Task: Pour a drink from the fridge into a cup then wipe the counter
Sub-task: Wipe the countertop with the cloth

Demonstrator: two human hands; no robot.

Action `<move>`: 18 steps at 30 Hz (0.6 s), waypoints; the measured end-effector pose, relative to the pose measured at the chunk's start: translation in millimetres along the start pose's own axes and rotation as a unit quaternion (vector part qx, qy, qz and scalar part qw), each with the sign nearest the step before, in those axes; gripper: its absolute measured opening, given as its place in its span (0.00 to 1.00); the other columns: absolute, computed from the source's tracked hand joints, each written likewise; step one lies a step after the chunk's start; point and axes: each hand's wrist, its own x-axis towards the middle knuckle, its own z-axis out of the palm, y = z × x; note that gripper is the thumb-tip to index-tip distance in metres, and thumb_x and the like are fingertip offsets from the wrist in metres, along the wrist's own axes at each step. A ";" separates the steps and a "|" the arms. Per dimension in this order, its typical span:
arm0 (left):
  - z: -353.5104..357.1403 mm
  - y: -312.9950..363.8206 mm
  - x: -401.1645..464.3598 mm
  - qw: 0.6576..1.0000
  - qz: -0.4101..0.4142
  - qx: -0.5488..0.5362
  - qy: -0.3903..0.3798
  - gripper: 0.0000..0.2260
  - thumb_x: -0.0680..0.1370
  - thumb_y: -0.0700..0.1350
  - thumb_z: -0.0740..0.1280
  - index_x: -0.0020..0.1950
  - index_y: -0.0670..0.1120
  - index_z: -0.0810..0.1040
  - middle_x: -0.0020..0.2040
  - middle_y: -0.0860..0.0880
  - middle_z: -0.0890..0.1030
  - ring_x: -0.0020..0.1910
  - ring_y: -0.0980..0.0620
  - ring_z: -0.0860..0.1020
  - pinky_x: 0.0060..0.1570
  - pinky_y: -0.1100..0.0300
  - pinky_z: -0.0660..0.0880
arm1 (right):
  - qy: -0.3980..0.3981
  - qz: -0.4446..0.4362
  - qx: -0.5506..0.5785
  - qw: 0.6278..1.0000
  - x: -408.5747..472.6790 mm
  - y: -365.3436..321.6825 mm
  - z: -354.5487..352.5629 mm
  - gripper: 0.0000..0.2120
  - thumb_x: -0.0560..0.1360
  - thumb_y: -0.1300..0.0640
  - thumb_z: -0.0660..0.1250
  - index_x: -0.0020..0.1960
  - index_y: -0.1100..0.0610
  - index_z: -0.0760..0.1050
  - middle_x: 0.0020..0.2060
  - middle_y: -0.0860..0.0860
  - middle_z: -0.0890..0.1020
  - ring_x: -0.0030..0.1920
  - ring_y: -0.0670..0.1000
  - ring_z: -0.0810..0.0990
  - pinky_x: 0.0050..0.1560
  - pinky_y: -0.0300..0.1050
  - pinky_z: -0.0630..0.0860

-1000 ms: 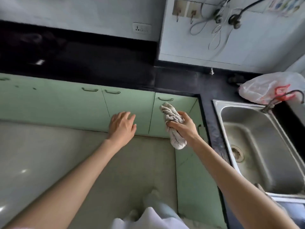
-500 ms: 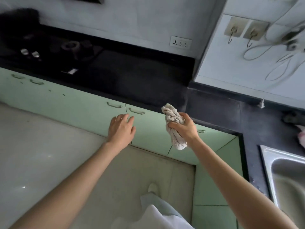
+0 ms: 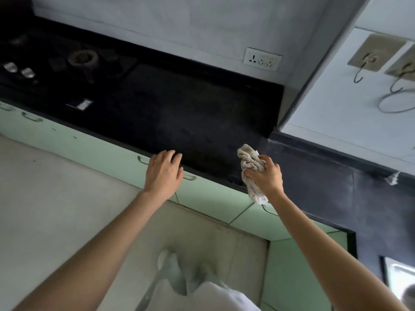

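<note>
Right hand [image 3: 268,176]: grip closed round a bunched cloth [image 3: 251,171], held over the counter's front edge.
Left hand [image 3: 164,173]: fingers straight, holding nothing, at the counter edge above a cupboard handle [image 3: 189,177].
Counter [image 3: 179,122]: black; stove burner [image 3: 83,58] far left.

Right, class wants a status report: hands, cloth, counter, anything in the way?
Right hand grips cloth, bunched, above counter edge. Left hand open, empty. Counter ahead bare; stove far left.

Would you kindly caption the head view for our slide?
Right hand grips a crumpled rag near the black counter; left hand open.
</note>
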 end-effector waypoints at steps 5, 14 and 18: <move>18.0 -22.0 46.2 0.999 0.027 0.000 -0.025 0.17 0.73 0.43 0.70 0.59 0.38 0.78 0.56 0.39 0.79 0.55 0.37 0.77 0.54 0.42 0.75 | 0.029 0.035 -0.024 0.999 33.4 -4.3 16.9 0.30 0.68 0.48 0.73 0.68 0.45 0.68 0.53 0.51 0.68 0.46 0.52 0.72 0.50 0.44 0.70; 39.8 -72.7 148.2 0.989 0.140 -0.008 -0.037 0.18 0.74 0.44 0.70 0.61 0.39 0.77 0.58 0.39 0.78 0.56 0.39 0.77 0.55 0.43 0.75 | 0.118 0.066 -0.071 0.988 72.5 -27.5 65.8 0.30 0.67 0.48 0.73 0.67 0.47 0.68 0.54 0.52 0.69 0.48 0.55 0.76 0.45 0.42 0.70; 58.3 -87.5 168.6 0.983 0.173 -0.028 -0.051 0.18 0.74 0.44 0.70 0.62 0.39 0.77 0.59 0.39 0.78 0.56 0.39 0.77 0.54 0.43 0.75 | 0.140 0.094 -0.103 0.980 73.4 -19.9 84.3 0.31 0.66 0.47 0.73 0.67 0.46 0.68 0.57 0.54 0.70 0.53 0.58 0.75 0.49 0.48 0.75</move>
